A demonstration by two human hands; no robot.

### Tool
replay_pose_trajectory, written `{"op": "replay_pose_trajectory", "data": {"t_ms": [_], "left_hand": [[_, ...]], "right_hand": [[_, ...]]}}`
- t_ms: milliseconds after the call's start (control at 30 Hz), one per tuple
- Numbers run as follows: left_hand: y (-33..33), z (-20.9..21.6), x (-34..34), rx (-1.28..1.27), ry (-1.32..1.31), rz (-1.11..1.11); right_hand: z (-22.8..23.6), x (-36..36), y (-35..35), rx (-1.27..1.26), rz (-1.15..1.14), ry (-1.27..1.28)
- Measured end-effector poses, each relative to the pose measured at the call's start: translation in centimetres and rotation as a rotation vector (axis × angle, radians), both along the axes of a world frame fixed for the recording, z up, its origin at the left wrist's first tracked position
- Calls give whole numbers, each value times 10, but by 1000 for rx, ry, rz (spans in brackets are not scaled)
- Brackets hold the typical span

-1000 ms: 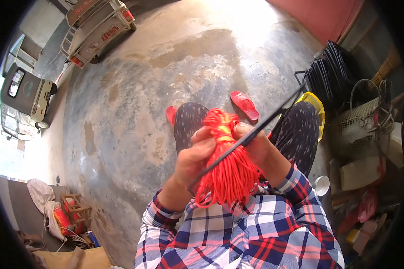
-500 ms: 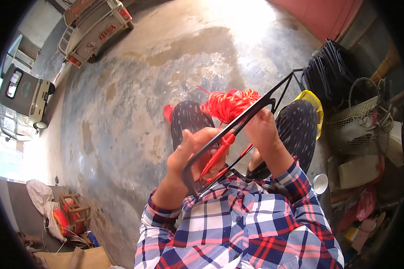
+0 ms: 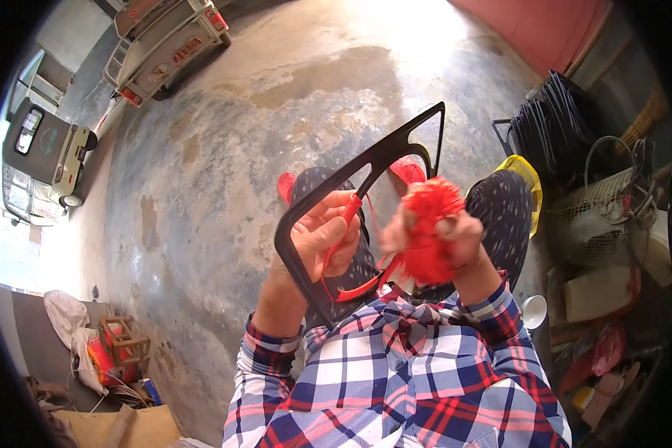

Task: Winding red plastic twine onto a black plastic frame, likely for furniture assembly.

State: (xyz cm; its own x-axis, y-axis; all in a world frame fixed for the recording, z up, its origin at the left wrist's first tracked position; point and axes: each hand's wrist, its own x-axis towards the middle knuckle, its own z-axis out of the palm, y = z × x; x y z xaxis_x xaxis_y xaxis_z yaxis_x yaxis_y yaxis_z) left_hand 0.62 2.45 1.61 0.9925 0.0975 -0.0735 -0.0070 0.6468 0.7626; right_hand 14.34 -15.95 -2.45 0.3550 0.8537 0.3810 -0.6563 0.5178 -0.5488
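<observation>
A black frame (image 3: 384,153) with long narrow sides tilts across my lap. Red cord is wound round part of its near bar (image 3: 357,290). My left hand (image 3: 321,235) reaches inside the frame, thumb and fingers closed on a slim red cord-wrapped piece (image 3: 351,211); whether this is part of the frame I cannot tell. To the right of the frame, my right hand (image 3: 467,239) grips a thick bundle of red cord (image 3: 429,257), its loops bunched up and blurred by motion. A strand (image 3: 373,213) hangs between the bundle and the frame.
Several black frames (image 3: 556,112) stand stacked at the right, near a wire basket (image 3: 593,213). A white cup (image 3: 533,311) sits by my right side, and something yellow (image 3: 526,172) lies beyond my right knee. Three-wheeled vehicles (image 3: 48,153) are parked at the left and far left.
My right hand has brought the cord bundle from beyond the frame toward me, to its right side. The black frame has swung left, its far end away from the stacked frames.
</observation>
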Motion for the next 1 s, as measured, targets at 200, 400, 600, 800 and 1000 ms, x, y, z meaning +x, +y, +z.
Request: {"op": "replay_pose_trajectory", "data": {"t_ms": [200,400,600,800,1000], "left_hand": [[-2,-1,-3,107,-10,65],[20,-1,-6,6,-95,-56],[27,-8,-2,-17,-96,-66],[33,-18,-2,-12,-77,9],[47,-33,-10,-24,-100,27]], "right_hand": [[39,-14,8,-168,-336,61],[29,-18,-2,-122,-237,-86],[22,-25,1,-184,-260,-72],[19,-30,-2,-231,-297,27],[-11,38,-22,-47,-524,545]]}}
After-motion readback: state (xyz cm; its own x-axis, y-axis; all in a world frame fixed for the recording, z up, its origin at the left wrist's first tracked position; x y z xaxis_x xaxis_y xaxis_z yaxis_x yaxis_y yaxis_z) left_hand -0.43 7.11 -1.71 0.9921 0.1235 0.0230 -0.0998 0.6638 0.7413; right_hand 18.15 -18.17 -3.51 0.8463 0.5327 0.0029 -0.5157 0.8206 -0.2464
